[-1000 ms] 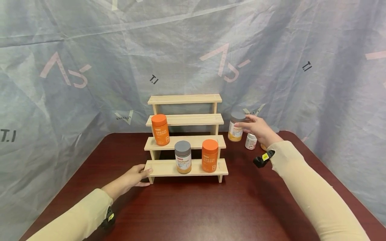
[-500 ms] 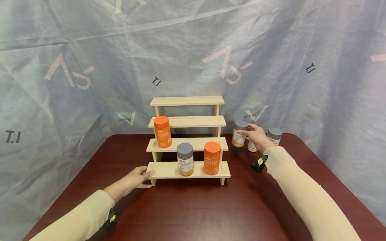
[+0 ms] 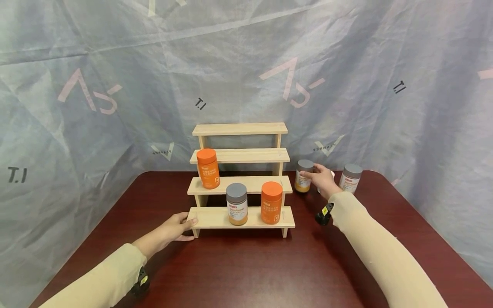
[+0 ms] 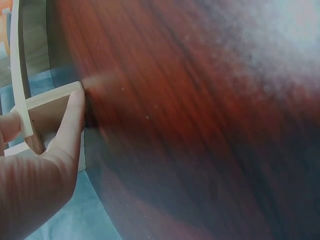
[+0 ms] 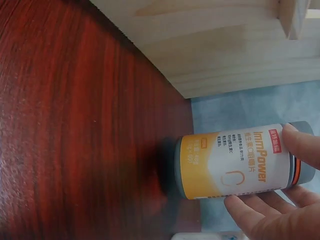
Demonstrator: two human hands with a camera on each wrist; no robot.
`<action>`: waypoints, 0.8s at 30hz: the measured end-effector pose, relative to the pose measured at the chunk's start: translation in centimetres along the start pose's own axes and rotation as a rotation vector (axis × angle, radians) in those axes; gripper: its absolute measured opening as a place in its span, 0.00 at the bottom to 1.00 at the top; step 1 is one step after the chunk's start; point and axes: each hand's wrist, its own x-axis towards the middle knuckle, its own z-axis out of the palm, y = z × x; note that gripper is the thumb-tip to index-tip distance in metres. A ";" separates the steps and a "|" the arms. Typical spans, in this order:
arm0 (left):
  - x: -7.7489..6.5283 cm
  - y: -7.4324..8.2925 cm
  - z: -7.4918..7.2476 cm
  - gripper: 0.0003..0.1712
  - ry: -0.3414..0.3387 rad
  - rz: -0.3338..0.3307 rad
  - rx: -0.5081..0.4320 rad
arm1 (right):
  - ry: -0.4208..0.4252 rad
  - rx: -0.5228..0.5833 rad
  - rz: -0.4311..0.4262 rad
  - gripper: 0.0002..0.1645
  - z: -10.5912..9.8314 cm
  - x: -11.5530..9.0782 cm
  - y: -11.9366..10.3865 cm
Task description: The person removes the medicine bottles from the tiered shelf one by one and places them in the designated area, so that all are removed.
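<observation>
A four-tier wooden shelf [image 3: 209,220] stands mid-table in the head view. My left hand [image 3: 171,229] grips the left end of its lowest tier; in the left wrist view a finger of that hand [image 4: 45,180] lies along the end support. Right of the shelf, my right hand [image 3: 324,181] holds a grey-lidded supplement jar [image 3: 302,184] upright. The right wrist view shows thumb and fingers around the upper part of this jar [image 5: 235,162], its base at or just above the table. A small white bottle [image 3: 333,174] is mostly hidden behind the right hand.
On the lowest tier stand a grey-lidded jar [image 3: 237,207] and an orange jar [image 3: 271,205]. Another orange jar [image 3: 208,171] is on the second tier's left end. A further grey-lidded jar [image 3: 349,179] stands at the right. A grey curtain [image 3: 239,77] hangs behind the dark red table [image 3: 246,265].
My right hand has lowered the grey-lidded jar toward the table beside the shelf. The grey-lidded jar at the far right has come into view. The left hand keeps its grip on the shelf.
</observation>
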 end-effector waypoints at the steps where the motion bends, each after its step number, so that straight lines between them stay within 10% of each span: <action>1: 0.0 0.0 0.0 0.32 0.002 -0.001 -0.001 | 0.000 -0.012 0.000 0.46 0.1 0.0 0.2; 24: -0.2 0.0 0.1 0.32 0.005 0.001 0.030 | -0.016 -0.059 -0.048 0.43 0.5 -0.1 0.4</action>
